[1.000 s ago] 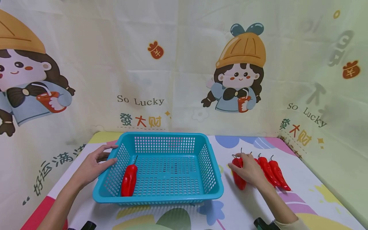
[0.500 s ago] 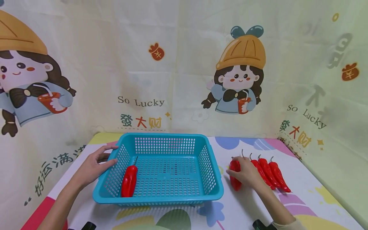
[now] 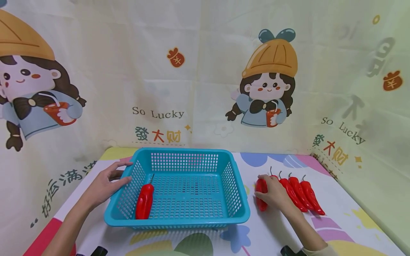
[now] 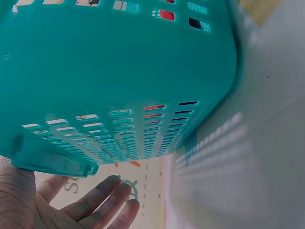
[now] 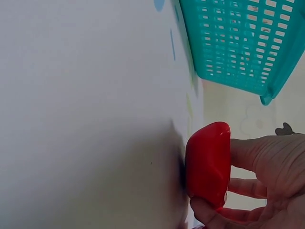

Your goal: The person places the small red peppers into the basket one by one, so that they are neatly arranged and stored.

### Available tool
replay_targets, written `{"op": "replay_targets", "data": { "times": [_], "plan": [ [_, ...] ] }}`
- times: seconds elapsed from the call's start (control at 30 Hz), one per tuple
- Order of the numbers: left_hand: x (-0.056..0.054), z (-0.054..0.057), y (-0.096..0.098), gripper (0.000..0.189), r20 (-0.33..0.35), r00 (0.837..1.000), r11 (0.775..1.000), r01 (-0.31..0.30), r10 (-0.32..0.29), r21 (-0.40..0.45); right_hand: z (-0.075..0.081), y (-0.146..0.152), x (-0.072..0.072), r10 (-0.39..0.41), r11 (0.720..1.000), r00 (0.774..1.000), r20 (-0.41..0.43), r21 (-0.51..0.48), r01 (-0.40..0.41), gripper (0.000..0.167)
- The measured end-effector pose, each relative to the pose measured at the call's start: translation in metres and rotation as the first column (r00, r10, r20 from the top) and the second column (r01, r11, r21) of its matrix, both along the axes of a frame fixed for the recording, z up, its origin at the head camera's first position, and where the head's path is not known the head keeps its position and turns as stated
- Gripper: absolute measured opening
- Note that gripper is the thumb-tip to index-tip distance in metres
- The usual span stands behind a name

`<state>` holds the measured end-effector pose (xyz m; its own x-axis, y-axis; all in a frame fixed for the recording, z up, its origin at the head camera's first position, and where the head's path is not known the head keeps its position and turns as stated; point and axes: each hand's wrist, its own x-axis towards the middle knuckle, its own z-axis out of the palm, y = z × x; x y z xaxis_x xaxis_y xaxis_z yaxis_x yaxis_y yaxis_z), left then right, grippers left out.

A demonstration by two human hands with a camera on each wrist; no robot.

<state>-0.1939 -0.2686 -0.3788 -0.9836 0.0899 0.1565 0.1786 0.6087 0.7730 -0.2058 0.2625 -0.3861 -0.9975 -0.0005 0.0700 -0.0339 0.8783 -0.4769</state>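
Note:
My right hand (image 3: 273,192) grips a red chili pepper (image 3: 261,195) from above, right of the basket; in the right wrist view the pepper (image 5: 208,164) lies between the thumb and fingers, close to the tabletop. At the left rim of a blue-green plastic basket (image 3: 176,223) rests my left hand (image 3: 102,183), its thumb and a fingertip touching the edge. The left wrist view shows that hand's fingers (image 4: 97,202) loosely extended beside the perforated basket wall. Inside the basket, near its left side, lies another red chili pepper (image 3: 145,201).
Several more red chili peppers (image 3: 310,197) lie in a row just right of my right hand, one partly hidden behind it. A patterned cloth (image 3: 333,199) covers the table. Behind stands a cream printed curtain (image 3: 208,71).
My right hand has drawn one pepper slightly left, apart from the row beside it, and now holds it. My left hand and the basket stay where they were.

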Motion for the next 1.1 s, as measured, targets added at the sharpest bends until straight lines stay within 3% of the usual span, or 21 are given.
{"op": "replay_targets", "data": {
  "times": [0.37, 0.73, 1.1],
  "plan": [
    [-0.001, 0.0, 0.0, 0.069, 0.016, 1.0, 1.0, -0.014, 0.014, -0.017, 0.003, -0.002, 0.0, -0.021, 1.0, 1.0, -0.02, -0.005, 0.021, 0.083],
    [-0.001, 0.001, 0.0, 0.066, -0.013, 1.0, 1.0, -0.002, 0.001, -0.01, 0.019, -0.009, 0.003, -0.036, 0.995, 0.998, -0.057, -0.096, 0.03, 0.087],
    [-0.001, 0.002, 0.0, 0.067, -0.006, 1.0, 1.0, 0.0, 0.0, -0.008, 0.042, -0.025, 0.009, 0.002, 0.979, 0.993, -0.114, -0.201, -0.025, 0.088]
  ]
}}
